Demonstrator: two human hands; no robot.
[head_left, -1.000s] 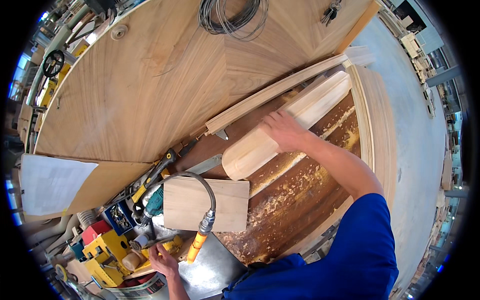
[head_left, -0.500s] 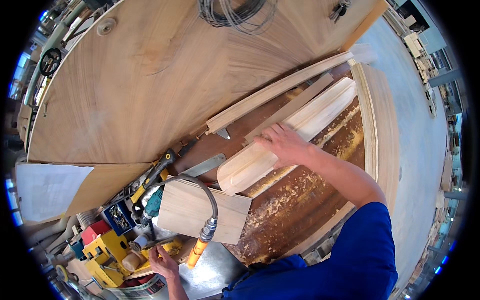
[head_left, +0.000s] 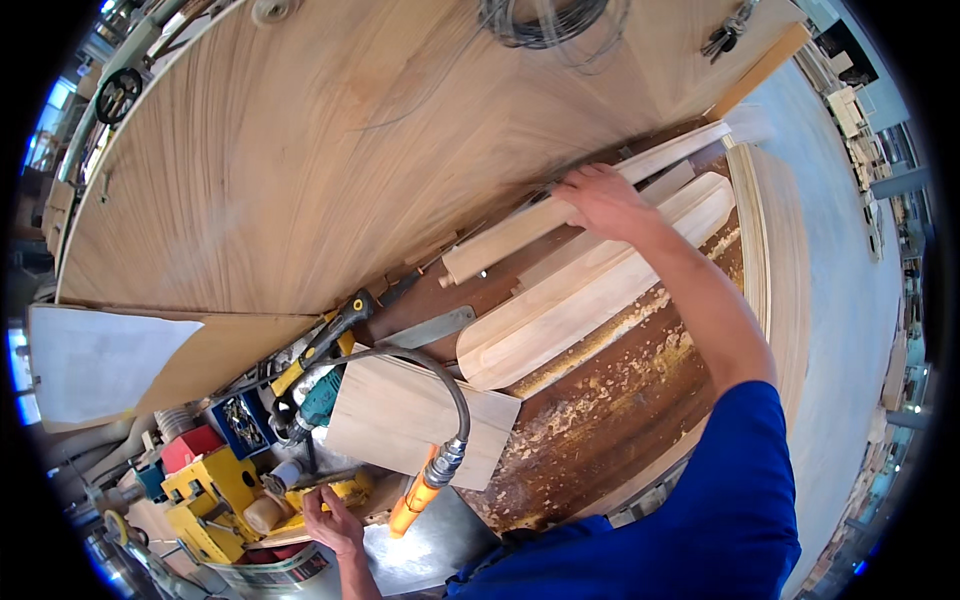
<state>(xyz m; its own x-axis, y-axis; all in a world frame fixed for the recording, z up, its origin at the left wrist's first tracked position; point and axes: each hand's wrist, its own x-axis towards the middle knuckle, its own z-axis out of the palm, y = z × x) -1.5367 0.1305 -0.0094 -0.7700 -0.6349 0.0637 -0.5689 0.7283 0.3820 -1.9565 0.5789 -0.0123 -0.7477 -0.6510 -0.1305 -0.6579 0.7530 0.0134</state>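
My right hand (head_left: 606, 203) reaches across the bench, its fingers bent over the far edge of a long wooden strip (head_left: 500, 245). That strip lies along the foot of a big leaning wood panel (head_left: 330, 150). Nearer me is a wide pale board (head_left: 570, 315) with a rounded left end, and a thin flat piece (head_left: 550, 262) shows between board and strip. At the lower left, my left hand (head_left: 335, 524) hovers with loosely curled, parted fingers and nothing in it, beside an orange-handled tool (head_left: 415, 505) on a grey hose.
Wood shavings (head_left: 600, 400) litter the brown bench. Left of them are a flat wooden piece (head_left: 420, 415), a metal blade (head_left: 435, 327), a yellow-black handled tool (head_left: 325, 340), a teal power tool (head_left: 318, 400) and a yellow machine (head_left: 212, 500). Curved boards (head_left: 775, 250) stand at the right.
My right hand has left the wide board and moved farther away onto the long strip. The strip's left end has shifted slightly toward me. My left hand stays about where it was.
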